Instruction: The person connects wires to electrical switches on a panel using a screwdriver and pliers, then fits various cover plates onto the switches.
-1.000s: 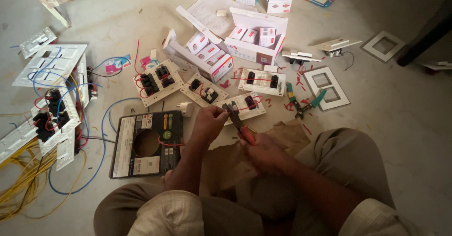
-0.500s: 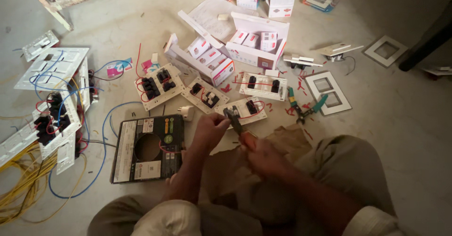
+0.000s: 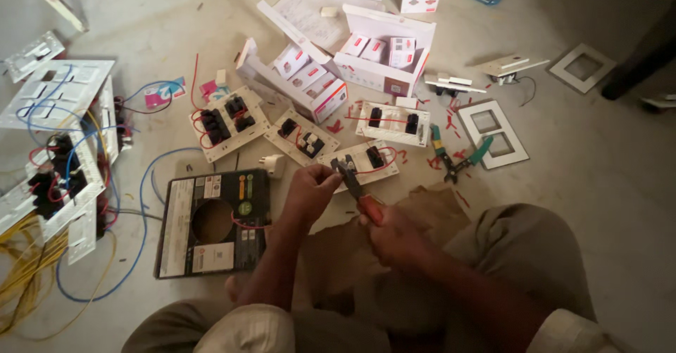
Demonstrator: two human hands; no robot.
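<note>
Red-handled pliers [image 3: 358,187]: dark jaws tilted up-left, above floor, just before white switch plate [image 3: 366,161].

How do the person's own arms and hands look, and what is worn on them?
Both hands are bare: the left hand and the right hand have no gloves, and no rings or watch can be seen. The forearms are uncovered; a light rolled sleeve shows on the right arm.

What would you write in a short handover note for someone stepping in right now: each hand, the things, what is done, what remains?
Right hand: grips red-handled pliers, tip toward the left hand.
Left hand: fingers pinch something small at the plier tip; too small to tell.
Ahead on the floor: four white switch plates with black modules and red wires; green-handled cutters lie right of them.
Done: plates carry red wiring.
Left: cannot tell.
</note>
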